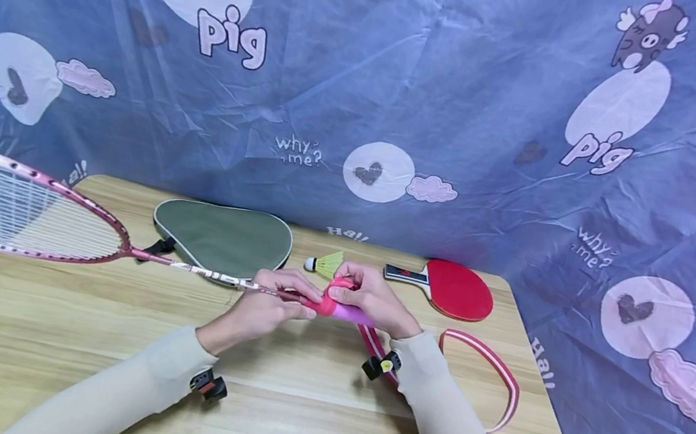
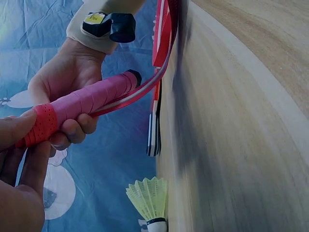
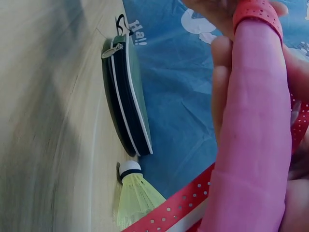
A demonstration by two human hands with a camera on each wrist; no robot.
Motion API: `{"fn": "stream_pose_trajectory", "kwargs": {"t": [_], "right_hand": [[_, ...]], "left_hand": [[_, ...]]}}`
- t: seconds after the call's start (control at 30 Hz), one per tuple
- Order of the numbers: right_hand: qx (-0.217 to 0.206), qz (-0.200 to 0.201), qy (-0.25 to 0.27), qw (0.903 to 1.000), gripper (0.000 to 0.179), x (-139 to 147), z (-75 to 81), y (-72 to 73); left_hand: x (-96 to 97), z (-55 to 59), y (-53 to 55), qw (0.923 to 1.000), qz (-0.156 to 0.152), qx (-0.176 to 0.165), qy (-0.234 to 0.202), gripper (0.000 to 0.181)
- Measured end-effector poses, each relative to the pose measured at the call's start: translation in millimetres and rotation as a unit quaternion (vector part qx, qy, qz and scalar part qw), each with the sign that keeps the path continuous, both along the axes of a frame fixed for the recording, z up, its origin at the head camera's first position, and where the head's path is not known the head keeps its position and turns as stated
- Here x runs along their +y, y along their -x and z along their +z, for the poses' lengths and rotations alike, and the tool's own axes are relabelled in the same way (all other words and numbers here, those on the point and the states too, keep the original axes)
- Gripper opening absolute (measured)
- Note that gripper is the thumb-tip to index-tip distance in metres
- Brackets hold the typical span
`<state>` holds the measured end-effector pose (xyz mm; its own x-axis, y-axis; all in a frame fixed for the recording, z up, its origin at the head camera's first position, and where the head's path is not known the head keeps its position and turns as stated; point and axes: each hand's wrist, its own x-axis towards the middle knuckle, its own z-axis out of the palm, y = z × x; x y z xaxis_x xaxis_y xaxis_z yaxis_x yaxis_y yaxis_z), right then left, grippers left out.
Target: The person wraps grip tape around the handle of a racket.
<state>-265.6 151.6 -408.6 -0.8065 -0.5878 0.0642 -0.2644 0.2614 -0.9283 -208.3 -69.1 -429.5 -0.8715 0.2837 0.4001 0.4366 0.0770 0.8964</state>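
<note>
The left hand pinches the red overgrip around the shaft end of a badminton racket's pink handle, the right hand curling round that handle above the counter, where a shuttlecock lies between a zippered green case, contents hidden, and a red table-tennis paddle.
</note>
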Motion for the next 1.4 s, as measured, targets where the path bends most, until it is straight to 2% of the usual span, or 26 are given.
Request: {"fn": "stream_pose_trajectory", "kwargs": {"t": [0.17,0.43,0.5,0.6,0.73,0.83,1.03,1.23,1.4], "right_hand": [[0.005,-0.013,0.019,0.9997,0.014,-4,0.1,-2.9],[0.041,-0.048,0.049,0.9968,0.014,-7,-2.5,-5.3],[0.051,-0.059,0.054,0.9955,0.014,-9,-3.5,-6.1],[0.064,-0.071,0.062,0.9935,0.013,-11,-5.1,-7.1],[0.081,-0.075,0.065,0.9918,0.012,-14,-6.8,-8.4],[0.087,-0.071,0.059,0.9920,0.013,-14,-6.9,-9.0],[0.084,-0.070,0.033,0.9935,0.012,-11,-5.0,-8.1],[0.081,-0.060,0.027,0.9946,0.011,-9,-2.1,-7.0],[0.067,-0.066,0.020,0.9953,0.012,-8,1.0,-8.0]], "left_hand": [[-0.9,1.8,-0.2,0.9998,0.005,-0.018,-0.004,0.029],[-1.1,4.4,0.7,0.9963,-0.011,-0.085,0.010,0.048],[0.5,3.9,0.6,0.9953,0.002,-0.096,0.010,0.045],[2.9,2.3,0.4,0.9932,0.038,-0.109,0.006,0.037],[4.6,0.5,-0.2,0.9909,0.073,-0.113,-0.009,0.030],[4.6,0.1,-0.9,0.9915,0.076,-0.103,-0.023,0.026],[3.3,0.0,-1.2,0.9946,0.052,-0.082,-0.036,0.027],[2.3,-0.3,-0.6,0.9957,0.036,-0.079,-0.032,0.030],[1.6,0.1,-1.1,0.9955,0.021,-0.085,-0.035,0.031]]}}
